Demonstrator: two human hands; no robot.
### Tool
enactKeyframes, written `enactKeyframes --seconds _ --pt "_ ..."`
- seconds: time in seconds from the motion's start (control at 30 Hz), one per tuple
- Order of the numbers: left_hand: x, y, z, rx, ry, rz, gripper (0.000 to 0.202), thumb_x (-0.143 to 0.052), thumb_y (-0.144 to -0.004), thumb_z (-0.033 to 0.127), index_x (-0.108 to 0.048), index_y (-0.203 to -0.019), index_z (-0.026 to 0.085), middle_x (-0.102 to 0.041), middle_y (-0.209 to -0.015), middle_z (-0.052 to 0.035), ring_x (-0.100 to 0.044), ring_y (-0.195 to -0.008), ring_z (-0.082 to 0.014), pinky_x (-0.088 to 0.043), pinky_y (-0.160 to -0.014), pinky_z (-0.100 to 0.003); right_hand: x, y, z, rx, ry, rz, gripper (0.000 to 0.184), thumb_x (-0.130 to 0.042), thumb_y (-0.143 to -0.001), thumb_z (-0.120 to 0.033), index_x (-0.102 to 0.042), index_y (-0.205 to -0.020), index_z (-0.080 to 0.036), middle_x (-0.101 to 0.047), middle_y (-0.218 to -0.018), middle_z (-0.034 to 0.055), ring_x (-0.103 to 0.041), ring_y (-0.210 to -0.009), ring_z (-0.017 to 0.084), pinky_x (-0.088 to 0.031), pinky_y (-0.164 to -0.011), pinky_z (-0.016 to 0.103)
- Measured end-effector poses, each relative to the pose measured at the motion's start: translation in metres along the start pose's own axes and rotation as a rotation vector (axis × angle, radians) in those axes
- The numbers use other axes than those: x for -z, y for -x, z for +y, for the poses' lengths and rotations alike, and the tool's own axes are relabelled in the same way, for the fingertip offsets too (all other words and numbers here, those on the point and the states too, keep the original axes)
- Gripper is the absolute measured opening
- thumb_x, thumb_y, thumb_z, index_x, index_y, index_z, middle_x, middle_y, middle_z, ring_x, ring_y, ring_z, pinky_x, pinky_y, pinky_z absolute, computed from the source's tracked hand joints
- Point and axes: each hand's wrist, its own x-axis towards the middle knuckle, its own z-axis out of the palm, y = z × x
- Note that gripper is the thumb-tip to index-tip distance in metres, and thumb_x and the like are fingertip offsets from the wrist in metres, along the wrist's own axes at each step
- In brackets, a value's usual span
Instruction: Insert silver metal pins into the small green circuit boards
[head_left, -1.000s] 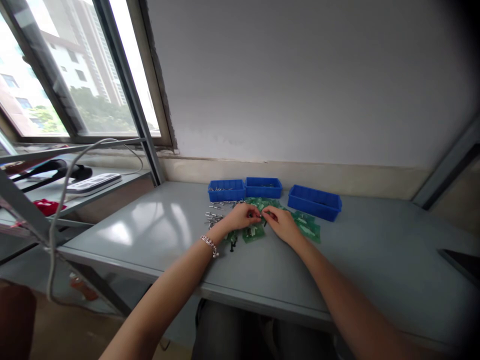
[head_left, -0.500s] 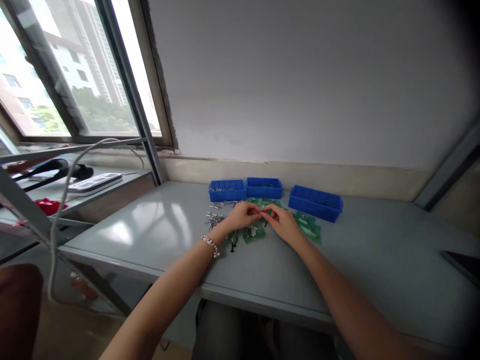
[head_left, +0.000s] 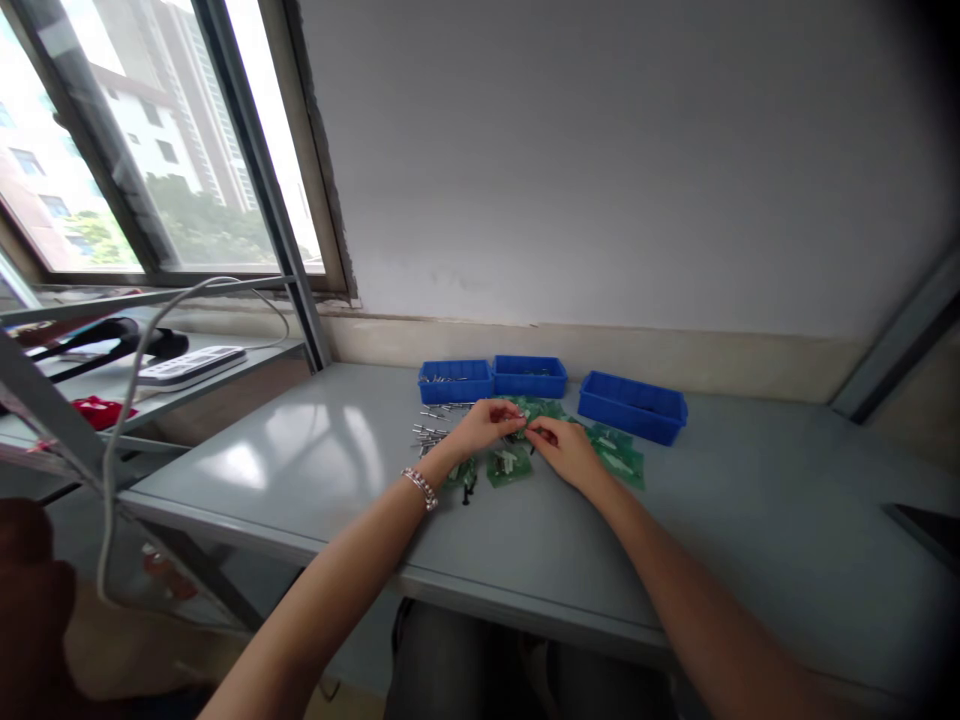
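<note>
My left hand (head_left: 484, 427) and my right hand (head_left: 564, 448) are close together above the table, fingertips pinched and slightly apart. Whatever sits between the fingers is too small to make out. Beneath and behind them lie green plastic bags (head_left: 546, 406). One small green bag (head_left: 508, 466) with little parts in it lies just in front of the hands. Loose silver metal pins (head_left: 429, 436) are scattered left of my left hand. A black screw-like piece (head_left: 468, 492) rests nearer the table's front. Beside my right wrist is another green bag (head_left: 621, 458) with pale contents.
Along the wall stand a left blue bin (head_left: 454, 394) with metal pieces, a middle blue bin (head_left: 529, 388) and a right blue bin (head_left: 631, 420). A dark flat object (head_left: 926, 535) lies at the table's right edge. A shelf with a power strip (head_left: 191, 366) and hanging cable (head_left: 112, 480) is left.
My fingertips have drawn slightly apart, and the left fingers have lifted a little. At the lower left edge, another person's dark limb has shifted.
</note>
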Motion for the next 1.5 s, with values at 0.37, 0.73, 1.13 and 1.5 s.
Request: enactKeyframes --seconds 0.37,0.73,1.13,1.5 --pt "0.0025 -0.0006 -0.0030 0.020 -0.023 0.046 0.028 -0.067 -0.061 0.025 -0.055 -0.081 0.010 -0.056 -0.070 -0.0037 -0.052 -0.061 -0.0092 -0.041 -0.057 -0.021 -0.0011 -0.0002 0.0029 -0.007 -0.012 0.009 0.014 -0.046 -0.076 -0.025 -0.057 -0.071 -0.018 -0.054 -0.055 -0.0015 -0.046 -0.048 0.011 -0.031 -0.050 0.021" --pt "0.0025 0.0010 0.0018 -0.055 -0.002 0.087 0.025 -0.062 -0.063 0.016 -0.054 -0.086 0.010 -0.057 -0.082 -0.0065 -0.054 -0.065 -0.0094 -0.042 -0.059 -0.021 -0.0012 -0.0007 0.0059 -0.031 0.028 0.015 0.012 -0.047 -0.075 -0.024 -0.057 -0.072 -0.019 -0.054 -0.053 -0.0020 -0.047 -0.048 0.012 -0.031 -0.050 0.021" --pt "0.0019 -0.0011 -0.0012 -0.020 0.241 0.083 0.034 -0.068 -0.060 0.025 -0.054 -0.086 0.009 -0.061 -0.081 -0.0087 -0.059 -0.067 -0.0133 -0.045 -0.068 -0.027 0.0000 0.0001 0.0020 -0.016 0.020 0.013 0.014 -0.045 -0.076 -0.024 -0.058 -0.075 -0.019 -0.052 -0.052 -0.0020 -0.045 -0.047 0.012 -0.030 -0.048 0.021" --pt "-0.0012 0.0009 0.0000 0.017 0.279 0.141 0.038 -0.070 -0.057 0.030 -0.055 -0.084 0.008 -0.063 -0.079 -0.0088 -0.060 -0.068 -0.0149 -0.043 -0.062 -0.024 -0.0003 -0.0002 0.0009 0.002 0.013 0.028 0.015 -0.046 -0.076 -0.025 -0.060 -0.078 -0.019 -0.047 -0.050 -0.0033 -0.042 -0.046 0.011 -0.029 -0.048 0.021"
